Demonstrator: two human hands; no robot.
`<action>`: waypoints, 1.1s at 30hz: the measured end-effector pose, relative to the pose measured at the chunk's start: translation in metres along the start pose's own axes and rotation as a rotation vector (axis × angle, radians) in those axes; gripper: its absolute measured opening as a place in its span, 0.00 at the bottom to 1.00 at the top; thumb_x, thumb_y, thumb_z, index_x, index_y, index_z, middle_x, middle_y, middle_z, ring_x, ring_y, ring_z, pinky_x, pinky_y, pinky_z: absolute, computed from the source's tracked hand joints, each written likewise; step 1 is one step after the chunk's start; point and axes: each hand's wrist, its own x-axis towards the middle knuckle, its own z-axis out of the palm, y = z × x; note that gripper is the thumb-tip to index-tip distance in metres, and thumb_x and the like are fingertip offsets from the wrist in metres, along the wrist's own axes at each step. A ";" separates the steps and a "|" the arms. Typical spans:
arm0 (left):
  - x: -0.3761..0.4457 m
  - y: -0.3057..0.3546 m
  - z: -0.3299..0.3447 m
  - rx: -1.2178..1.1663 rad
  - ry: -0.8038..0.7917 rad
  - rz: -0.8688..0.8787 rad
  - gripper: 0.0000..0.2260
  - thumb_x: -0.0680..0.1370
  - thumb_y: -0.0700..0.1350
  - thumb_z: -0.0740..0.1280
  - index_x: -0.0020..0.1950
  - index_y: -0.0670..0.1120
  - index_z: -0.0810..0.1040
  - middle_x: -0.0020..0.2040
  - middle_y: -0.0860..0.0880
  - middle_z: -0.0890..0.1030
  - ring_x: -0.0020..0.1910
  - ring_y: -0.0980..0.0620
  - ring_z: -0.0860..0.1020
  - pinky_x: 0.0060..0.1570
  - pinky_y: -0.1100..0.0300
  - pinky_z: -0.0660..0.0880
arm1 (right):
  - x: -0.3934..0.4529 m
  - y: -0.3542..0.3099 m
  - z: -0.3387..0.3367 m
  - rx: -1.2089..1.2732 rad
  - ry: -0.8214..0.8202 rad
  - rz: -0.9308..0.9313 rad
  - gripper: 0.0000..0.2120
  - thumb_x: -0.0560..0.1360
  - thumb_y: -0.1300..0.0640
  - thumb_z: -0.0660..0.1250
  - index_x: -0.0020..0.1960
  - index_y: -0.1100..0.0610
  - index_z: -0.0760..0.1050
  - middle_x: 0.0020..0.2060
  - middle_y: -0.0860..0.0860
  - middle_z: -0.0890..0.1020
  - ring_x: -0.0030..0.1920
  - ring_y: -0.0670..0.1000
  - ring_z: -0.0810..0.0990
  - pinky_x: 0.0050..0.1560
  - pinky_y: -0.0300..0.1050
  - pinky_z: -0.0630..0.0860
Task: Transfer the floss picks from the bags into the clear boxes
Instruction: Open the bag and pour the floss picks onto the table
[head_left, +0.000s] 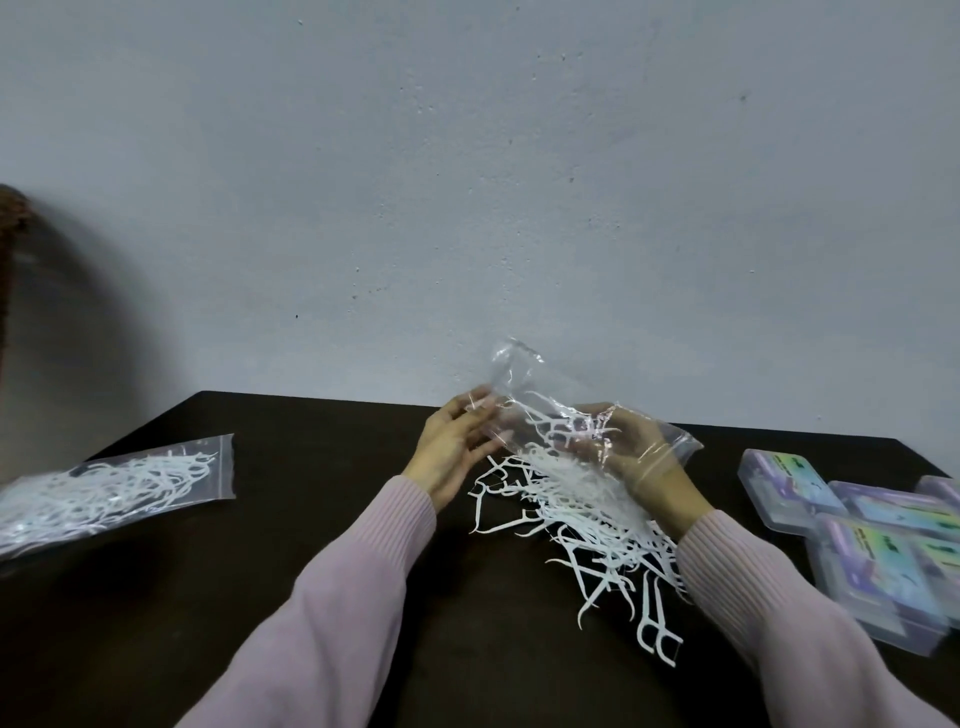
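Both hands are up over the dark table (322, 467): the left hand (457, 452), fingers loosely spread, touches the clear bag (524, 384), while the right hand (644, 457) grips it through the plastic. The bag tilts, mouth down toward the right, and white floss picks (587, 514) lie heaped beneath it, the pile stretching from center toward the near right. A full bag (109, 488) lies far left, clear boxes (852, 530) right.

The dark counter (311, 519) carries three things — a full bag (109, 493), loose floss picks (597, 530), stacked clear boxes (872, 540).
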 end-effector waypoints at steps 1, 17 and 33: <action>0.001 0.001 -0.001 -0.014 0.003 0.021 0.10 0.75 0.37 0.66 0.57 0.43 0.74 0.58 0.41 0.80 0.52 0.47 0.81 0.47 0.56 0.81 | 0.000 0.002 0.000 -0.067 -0.035 0.001 0.12 0.70 0.66 0.69 0.51 0.54 0.76 0.49 0.49 0.81 0.50 0.47 0.82 0.49 0.39 0.80; 0.001 0.014 0.002 -0.047 0.018 0.153 0.14 0.78 0.39 0.63 0.63 0.41 0.71 0.58 0.44 0.80 0.51 0.51 0.82 0.45 0.57 0.81 | -0.013 -0.003 0.008 -0.400 -0.112 -0.066 0.14 0.71 0.60 0.70 0.53 0.48 0.72 0.53 0.37 0.73 0.57 0.41 0.73 0.55 0.30 0.71; -0.002 0.017 0.003 -0.046 0.031 0.168 0.04 0.78 0.39 0.63 0.50 0.45 0.76 0.55 0.45 0.82 0.52 0.50 0.81 0.45 0.56 0.81 | -0.011 0.006 0.005 -0.645 -0.219 0.096 0.12 0.77 0.56 0.62 0.61 0.48 0.69 0.59 0.46 0.70 0.60 0.46 0.69 0.62 0.43 0.67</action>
